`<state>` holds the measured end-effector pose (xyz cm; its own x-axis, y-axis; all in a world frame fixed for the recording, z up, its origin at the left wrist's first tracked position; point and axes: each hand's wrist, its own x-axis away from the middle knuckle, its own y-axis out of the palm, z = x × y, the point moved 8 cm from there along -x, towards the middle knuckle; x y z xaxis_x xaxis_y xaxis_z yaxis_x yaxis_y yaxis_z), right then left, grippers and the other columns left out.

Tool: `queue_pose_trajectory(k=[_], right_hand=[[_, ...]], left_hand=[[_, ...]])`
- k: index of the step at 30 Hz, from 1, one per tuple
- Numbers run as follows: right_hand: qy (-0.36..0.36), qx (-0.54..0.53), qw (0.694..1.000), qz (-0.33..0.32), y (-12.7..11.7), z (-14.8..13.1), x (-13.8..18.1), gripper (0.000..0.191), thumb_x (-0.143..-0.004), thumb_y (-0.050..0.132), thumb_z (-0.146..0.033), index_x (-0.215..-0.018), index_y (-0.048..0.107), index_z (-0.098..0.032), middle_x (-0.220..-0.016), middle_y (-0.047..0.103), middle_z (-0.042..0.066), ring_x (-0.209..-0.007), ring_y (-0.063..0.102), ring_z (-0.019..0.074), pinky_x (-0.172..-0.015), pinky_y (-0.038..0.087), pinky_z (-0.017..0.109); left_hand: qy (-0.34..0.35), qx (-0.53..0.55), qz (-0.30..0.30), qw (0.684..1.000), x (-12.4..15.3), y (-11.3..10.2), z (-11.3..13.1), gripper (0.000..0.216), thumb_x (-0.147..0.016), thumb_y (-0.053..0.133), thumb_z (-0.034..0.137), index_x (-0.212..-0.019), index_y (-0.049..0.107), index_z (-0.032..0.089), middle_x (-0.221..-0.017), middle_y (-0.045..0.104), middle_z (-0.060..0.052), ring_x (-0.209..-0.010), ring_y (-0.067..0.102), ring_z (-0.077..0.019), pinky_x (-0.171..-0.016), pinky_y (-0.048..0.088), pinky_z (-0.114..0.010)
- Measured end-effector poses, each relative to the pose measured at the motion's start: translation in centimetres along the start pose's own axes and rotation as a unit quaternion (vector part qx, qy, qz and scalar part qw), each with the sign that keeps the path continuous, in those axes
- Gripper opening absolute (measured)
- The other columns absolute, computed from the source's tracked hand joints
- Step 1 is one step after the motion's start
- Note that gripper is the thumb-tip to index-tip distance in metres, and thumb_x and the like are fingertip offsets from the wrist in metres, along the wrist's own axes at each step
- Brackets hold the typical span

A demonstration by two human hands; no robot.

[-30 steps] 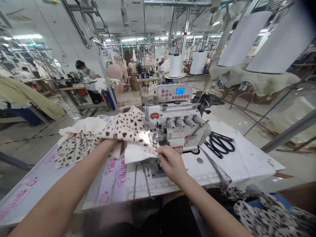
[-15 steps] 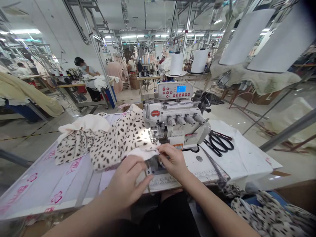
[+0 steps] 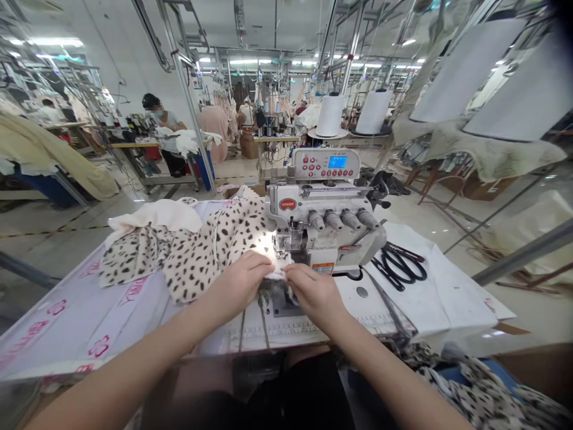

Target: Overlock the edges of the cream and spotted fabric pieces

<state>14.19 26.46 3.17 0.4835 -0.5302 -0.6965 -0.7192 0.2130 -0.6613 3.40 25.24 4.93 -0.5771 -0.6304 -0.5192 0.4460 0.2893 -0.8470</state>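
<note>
A cream fabric with dark spots [image 3: 197, 254] spreads over the table left of a white sewing machine [image 3: 286, 206]. Its right end runs under the machine's lit needle area. My left hand [image 3: 244, 278] pinches the near edge of this fabric just in front of the presser foot. Close beside it, my right hand [image 3: 316, 292] is closed on the same edge, fingertips pressed together. Only a small gap separates the two sets of fingertips. The stitching point itself is partly hidden by the fabric and the glare.
Black-handled scissors [image 3: 400, 266] lie on white sheeting to the right. Thread cones [image 3: 331, 116] stand behind the machine. More spotted fabric [image 3: 474, 388] is heaped at lower right. A co-worker [image 3: 163, 128] sits at another table at back left.
My left hand has moved up and right and now pinches the fabric edge near the needle. The right hand stays at the edge. The view has shifted slightly.
</note>
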Motion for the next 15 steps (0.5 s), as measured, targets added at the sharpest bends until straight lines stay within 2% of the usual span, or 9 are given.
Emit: queue_pose_trajectory(k=[4, 7, 9, 12, 15], right_hand=[[-0.011, 0.139, 0.989, -0.041, 0.0, -0.6, -1.1, 0.018, -0.083, 0.043, -0.008, -0.081, 0.059, -0.017, -0.095, 0.066, 0.002, -0.066, 0.058, 0.011, -0.045, 0.037, 0.02], [-0.002, 0.168, 0.985, -0.049, -0.3, -0.8, -0.7, 0.017, -0.085, 0.044, -0.016, -0.09, 0.06, -0.016, -0.1, 0.064, 0.007, -0.074, 0.059, 0.0167, -0.055, 0.045, 0.024], [0.014, 0.142, 0.989, -0.031, -0.4, -0.6, 0.7, 0.021, -0.086, 0.044, -0.02, -0.101, 0.058, -0.015, -0.107, 0.061, 0.01, -0.085, 0.058, 0.0205, -0.067, 0.049, 0.029], [0.05, 0.084, 0.995, 0.016, 0.0, 0.9, 4.3, 0.027, -0.085, 0.044, -0.017, -0.11, 0.054, -0.015, -0.11, 0.057, 0.013, -0.098, 0.055, 0.0224, -0.081, 0.049, 0.034], [0.107, 0.074, 0.991, 0.014, 1.7, 3.1, 7.8, 0.028, -0.086, 0.042, -0.019, -0.112, 0.051, -0.015, -0.102, 0.06, 0.014, -0.095, 0.057, 0.0243, -0.079, 0.051, 0.039]], left_hand=[[-0.055, 0.017, -0.031, 0.998, -1.4, 0.3, -1.8, 0.022, -0.085, 0.04, 0.01, -0.094, 0.059, 0.011, -0.096, 0.058, -0.008, -0.091, 0.05, -0.016, -0.08, 0.047, -0.031], [-0.097, 0.013, -0.054, 0.994, -2.4, 0.6, -3.3, 0.025, -0.085, 0.038, 0.013, -0.088, 0.063, 0.012, -0.093, 0.059, -0.008, -0.09, 0.052, -0.0176, -0.08, 0.047, -0.034], [-0.126, 0.015, -0.055, 0.99, -2.8, 0.7, -4.3, 0.026, -0.083, 0.038, 0.012, -0.083, 0.064, 0.013, -0.093, 0.059, -0.007, -0.091, 0.052, -0.0184, -0.082, 0.045, -0.035], [-0.159, 0.024, -0.04, 0.986, -3.5, 0.8, -6.0, 0.025, -0.078, 0.041, 0.009, -0.078, 0.065, 0.013, -0.092, 0.06, -0.007, -0.089, 0.053, -0.0181, -0.083, 0.044, -0.033], [-0.176, 0.027, -0.024, 0.984, -4.7, 1.1, -8.0, 0.021, -0.075, 0.046, 0.009, -0.079, 0.066, 0.013, -0.094, 0.06, -0.006, -0.085, 0.055, -0.0159, -0.079, 0.045, -0.028]])
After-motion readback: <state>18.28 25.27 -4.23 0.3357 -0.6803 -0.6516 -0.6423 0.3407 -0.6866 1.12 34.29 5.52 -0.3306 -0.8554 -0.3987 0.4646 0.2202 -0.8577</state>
